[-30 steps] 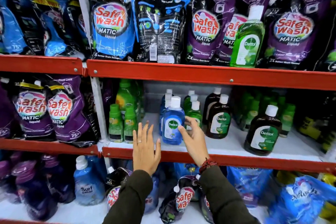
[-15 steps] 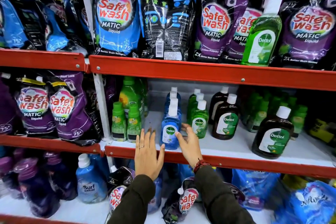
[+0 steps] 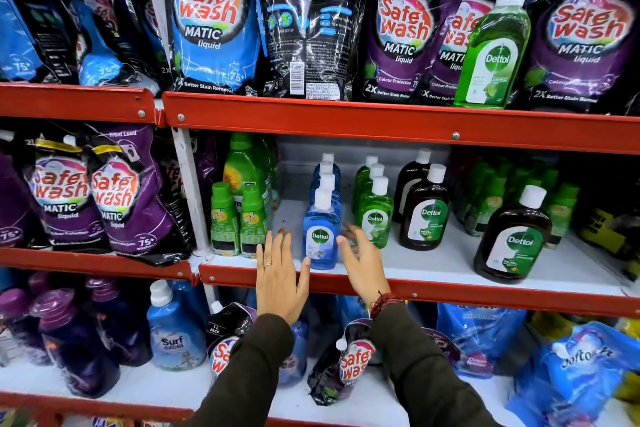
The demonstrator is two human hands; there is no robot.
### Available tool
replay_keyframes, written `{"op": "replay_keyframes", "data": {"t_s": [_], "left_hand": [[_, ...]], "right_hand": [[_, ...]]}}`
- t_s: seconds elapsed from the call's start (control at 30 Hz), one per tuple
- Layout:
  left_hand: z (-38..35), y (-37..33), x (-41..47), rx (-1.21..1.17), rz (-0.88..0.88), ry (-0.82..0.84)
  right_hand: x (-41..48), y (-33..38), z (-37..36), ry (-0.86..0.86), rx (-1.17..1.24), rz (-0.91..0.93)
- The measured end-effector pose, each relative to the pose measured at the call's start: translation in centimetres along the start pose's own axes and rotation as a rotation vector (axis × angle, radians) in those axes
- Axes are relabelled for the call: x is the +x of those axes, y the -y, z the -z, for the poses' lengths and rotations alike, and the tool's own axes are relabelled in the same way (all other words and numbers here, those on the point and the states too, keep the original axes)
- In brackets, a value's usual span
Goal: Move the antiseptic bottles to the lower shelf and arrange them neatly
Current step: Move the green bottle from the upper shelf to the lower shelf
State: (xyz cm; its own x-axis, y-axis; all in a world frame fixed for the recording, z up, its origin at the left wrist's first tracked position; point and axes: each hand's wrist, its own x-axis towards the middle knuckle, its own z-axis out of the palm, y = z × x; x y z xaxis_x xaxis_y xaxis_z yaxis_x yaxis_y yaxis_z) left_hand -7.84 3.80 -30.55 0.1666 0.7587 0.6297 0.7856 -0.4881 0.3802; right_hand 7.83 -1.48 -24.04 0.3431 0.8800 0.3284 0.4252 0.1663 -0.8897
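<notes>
A tall green Dettol bottle (image 3: 493,45) stands on the upper shelf (image 3: 381,121) among purple pouches. On the middle shelf (image 3: 433,263) a row of blue Dettol bottles (image 3: 320,236) runs front to back, with a green row (image 3: 375,215) and two brown bottles (image 3: 424,211) to its right. A larger brown Dettol bottle (image 3: 512,239) stands apart further right. My left hand (image 3: 280,277) is flat and open just left of the front blue bottle, thumb near its base. My right hand (image 3: 362,262) is open just right of it, fingers slightly blurred. Neither hand grips anything.
Small green bottles (image 3: 239,218) crowd the middle shelf's left end by the white upright (image 3: 188,191). More green bottles (image 3: 554,198) fill the right back. Safe Wash pouches (image 3: 211,17) line the upper shelf. Detergent bottles and pouches (image 3: 173,333) sit on the shelf below.
The view has moved closer. My right hand has come off the blue and green bottles and opened beside the blue one. The left hand stays flat at the shelf edge.
</notes>
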Motion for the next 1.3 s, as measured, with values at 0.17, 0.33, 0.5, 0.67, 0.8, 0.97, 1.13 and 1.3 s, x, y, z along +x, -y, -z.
{"op": "replay_keyframes", "data": {"t_s": [0.17, 0.33, 0.5, 0.67, 0.8, 0.97, 1.13, 1.3], "left_hand": [[1.2, -2.4, 0.8, -0.075, -0.042, -0.055], [2.9, -6.7, 1.8, -0.142, -0.157, -0.123], [4.9, -11.6, 4.0, -0.151, -0.26, -0.211], [7.5, -16.4, 7.4, -0.113, -0.363, -0.329], [9.7, -19.5, 10.7, -0.055, -0.413, -0.415], [10.4, -21.9, 14.7, 0.065, -0.385, -0.412], [9.8, -21.9, 16.1, 0.12, -0.38, -0.409], [9.5, -21.8, 16.2, 0.138, -0.393, -0.453]], "right_hand": [[-1.2, -0.1, 1.6, -0.17, -0.22, 0.135], [-2.0, 1.7, 4.7, -0.385, -0.414, 0.312], [-1.9, 4.4, 8.6, -0.54, -0.557, 0.421], [-0.9, 8.5, 12.7, -0.673, -0.577, 0.523], [0.8, 11.6, 16.1, -0.712, -0.495, 0.616], [4.5, 15.3, 20.0, -0.724, -0.443, 0.563], [7.8, 18.2, 23.7, -0.412, -0.395, 0.272], [9.1, 18.9, 25.7, -0.287, -0.231, 0.179]]}}
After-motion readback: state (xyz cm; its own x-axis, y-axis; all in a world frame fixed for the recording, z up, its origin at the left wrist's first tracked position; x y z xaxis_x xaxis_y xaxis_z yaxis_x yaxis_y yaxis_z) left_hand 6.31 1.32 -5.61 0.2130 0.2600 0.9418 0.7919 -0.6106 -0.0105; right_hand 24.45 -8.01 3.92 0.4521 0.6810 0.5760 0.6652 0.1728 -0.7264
